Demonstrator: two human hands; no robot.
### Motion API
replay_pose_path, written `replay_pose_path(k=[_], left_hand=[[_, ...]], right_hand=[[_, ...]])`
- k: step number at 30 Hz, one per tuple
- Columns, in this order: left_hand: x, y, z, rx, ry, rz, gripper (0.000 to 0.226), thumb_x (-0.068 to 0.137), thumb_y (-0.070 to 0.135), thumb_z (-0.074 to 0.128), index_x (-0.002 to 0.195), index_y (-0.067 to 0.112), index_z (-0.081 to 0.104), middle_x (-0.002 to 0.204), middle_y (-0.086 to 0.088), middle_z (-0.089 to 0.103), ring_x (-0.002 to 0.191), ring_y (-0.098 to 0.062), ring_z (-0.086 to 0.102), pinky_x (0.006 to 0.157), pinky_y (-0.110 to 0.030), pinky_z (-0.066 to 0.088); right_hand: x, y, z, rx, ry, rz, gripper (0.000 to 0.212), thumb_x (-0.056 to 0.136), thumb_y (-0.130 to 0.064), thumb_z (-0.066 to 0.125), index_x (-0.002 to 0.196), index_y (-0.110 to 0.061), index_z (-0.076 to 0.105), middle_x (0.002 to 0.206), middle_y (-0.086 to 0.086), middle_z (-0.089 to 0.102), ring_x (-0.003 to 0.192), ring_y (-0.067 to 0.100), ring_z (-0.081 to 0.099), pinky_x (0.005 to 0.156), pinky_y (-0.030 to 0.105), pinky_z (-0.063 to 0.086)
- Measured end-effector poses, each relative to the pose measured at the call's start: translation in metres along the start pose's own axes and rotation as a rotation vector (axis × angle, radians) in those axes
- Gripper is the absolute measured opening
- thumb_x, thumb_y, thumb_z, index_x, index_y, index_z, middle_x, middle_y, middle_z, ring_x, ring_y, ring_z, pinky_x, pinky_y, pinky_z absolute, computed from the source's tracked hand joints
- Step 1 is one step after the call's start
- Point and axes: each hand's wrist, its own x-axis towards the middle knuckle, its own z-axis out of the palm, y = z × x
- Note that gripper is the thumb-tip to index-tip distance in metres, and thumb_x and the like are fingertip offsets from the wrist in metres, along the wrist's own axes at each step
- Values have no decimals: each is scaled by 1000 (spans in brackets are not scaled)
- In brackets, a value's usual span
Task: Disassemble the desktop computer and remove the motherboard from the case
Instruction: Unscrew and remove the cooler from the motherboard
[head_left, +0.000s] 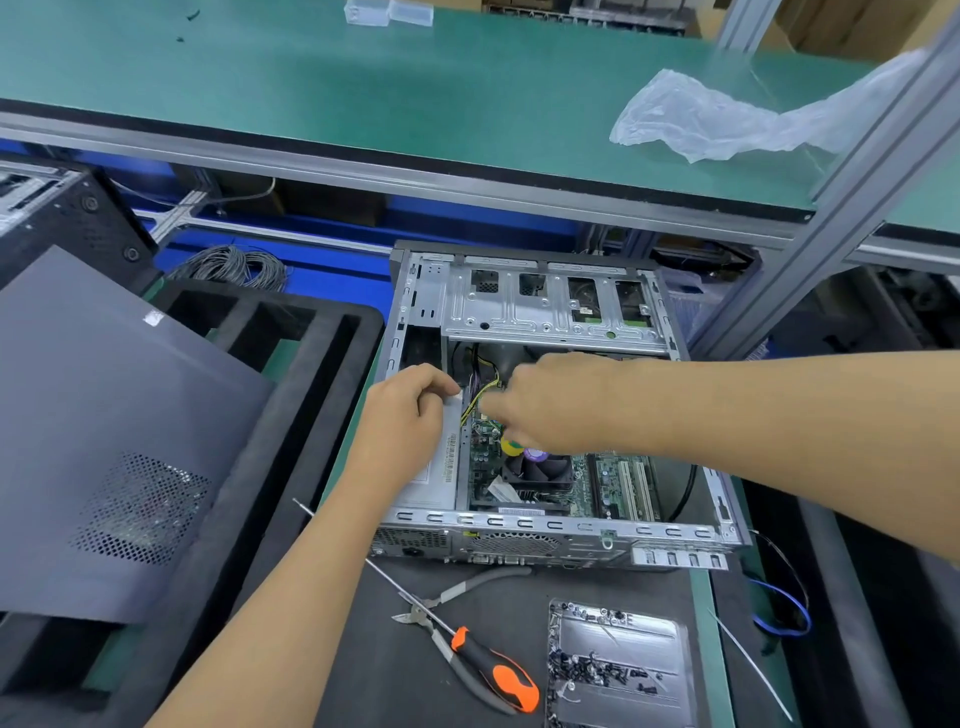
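With the side panel off, this is how I read it from my end:

Case: the computer case (519, 525) lies on its side on the dark mat, open towards me.
Side panel: the grey side panel (119, 415) rests on the black foam tray (291, 395) to the left, so I count that step as done.
Motherboard: the motherboard (613, 488) is inside the case, with the fan (540, 467) on it; not out yet.
Left hand: my left hand (410, 415) has its fingers curled on the top edge of the grey power supply box (441, 467) at the case's left side.
Right hand: my right hand (550, 400) reaches into the cable bundle (483, 389); it is blurred, so I cannot tell whether it grips anything.
Screws: a metal tray (618, 660) in front holds many loose screws, so some fasteners look already removed.
Tools: the orange-handled screwdriver (488, 665) and pliers (457, 597) lie untouched on the mat.
Left to do: I judge cables, likely the power supply box, then the motherboard itself.
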Motion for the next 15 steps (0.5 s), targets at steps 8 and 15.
replay_pose_path(k=[8,15], left_hand=[[-1,1,-1,15,-5,0,36,83,-9,43,84,15,70,79,11,67,73,3,58,60,-5,39],[-1,0,-1,2,-5,2,36,84,-10,42,86,13,70,84,8,69,73,4,59,60,-6,42]], right_hand=[[7,-15,1,339,122,22,51,88,-62,55,114,-18,53,88,4,46,82,25,52,63,34,43],[18,-9,-6,459,83,324,48,88,-57,55,67,-16,40,72,2,40,58,18,45,49,28,35]])
